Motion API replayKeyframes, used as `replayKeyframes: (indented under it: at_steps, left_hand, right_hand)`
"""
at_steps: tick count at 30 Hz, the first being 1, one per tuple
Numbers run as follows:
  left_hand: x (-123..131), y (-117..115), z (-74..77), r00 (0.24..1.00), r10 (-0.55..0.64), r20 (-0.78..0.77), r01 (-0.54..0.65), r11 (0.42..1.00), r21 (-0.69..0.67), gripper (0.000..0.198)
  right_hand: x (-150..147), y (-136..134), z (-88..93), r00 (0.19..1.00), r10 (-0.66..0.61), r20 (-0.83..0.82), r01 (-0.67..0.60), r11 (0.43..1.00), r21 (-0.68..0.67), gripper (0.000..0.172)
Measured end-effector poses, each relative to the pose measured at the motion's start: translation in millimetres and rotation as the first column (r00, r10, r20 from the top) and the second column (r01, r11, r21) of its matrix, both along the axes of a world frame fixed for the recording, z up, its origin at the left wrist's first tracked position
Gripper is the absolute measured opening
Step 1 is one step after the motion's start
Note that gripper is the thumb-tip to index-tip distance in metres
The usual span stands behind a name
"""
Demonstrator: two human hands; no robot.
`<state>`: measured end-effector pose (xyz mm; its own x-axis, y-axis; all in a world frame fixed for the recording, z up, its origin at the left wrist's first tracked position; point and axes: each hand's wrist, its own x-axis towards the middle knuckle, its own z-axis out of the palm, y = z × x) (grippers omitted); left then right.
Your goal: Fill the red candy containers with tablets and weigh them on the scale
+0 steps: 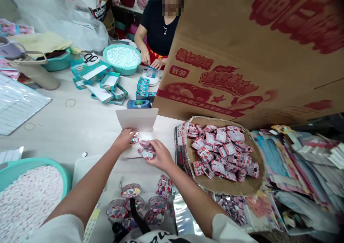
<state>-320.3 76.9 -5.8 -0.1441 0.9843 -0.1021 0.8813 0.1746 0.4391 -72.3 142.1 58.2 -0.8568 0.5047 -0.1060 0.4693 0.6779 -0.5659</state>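
The right hand (161, 157) partly hides its packets (146, 153).

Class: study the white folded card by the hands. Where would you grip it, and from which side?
Probably pinch the upright flap of the white folded card at its free top edge, coming from above: it stands clear, while the left hand and the right hand with pink packets crowd its base.

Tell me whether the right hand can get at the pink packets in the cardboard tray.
Probably yes. The right hand sits just beside the cardboard tray, whose pink packets lie uncovered with nothing between. But its fingers grip small packets, so they look full.
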Motion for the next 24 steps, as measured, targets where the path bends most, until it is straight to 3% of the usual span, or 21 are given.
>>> replayKeyframes:
  at_steps: [4,8,19,24]
  left_hand:
    - [-4,-1,0.5,0.998,-0.063,-0.016,0.063,0.998,-0.004,0.056]
    - [-4,-3,3.6,0.995,-0.032,-0.095,0.029,0.999,-0.038,0.063]
    - [-11,-3,3.9,0.989,-0.074,-0.125,0.062,0.994,-0.094,0.064]
    - [-9,-3,1.9,0.991,-0.047,-0.125,0.034,0.994,-0.104,0.068]
  right_hand:
    - [-53,47,-5.4,0.99,0.081,0.113,-0.09,0.993,0.079,0.073]
    - [-76,69,-19.2,0.975,0.097,0.201,-0.123,0.984,0.126,0.07]
    - [-95,61,-9.7,0.926,0.174,0.335,-0.264,0.933,0.244,0.074]
    - [-105,57,-15.5,0.925,0.153,0.347,-0.25,0.934,0.254,0.072]
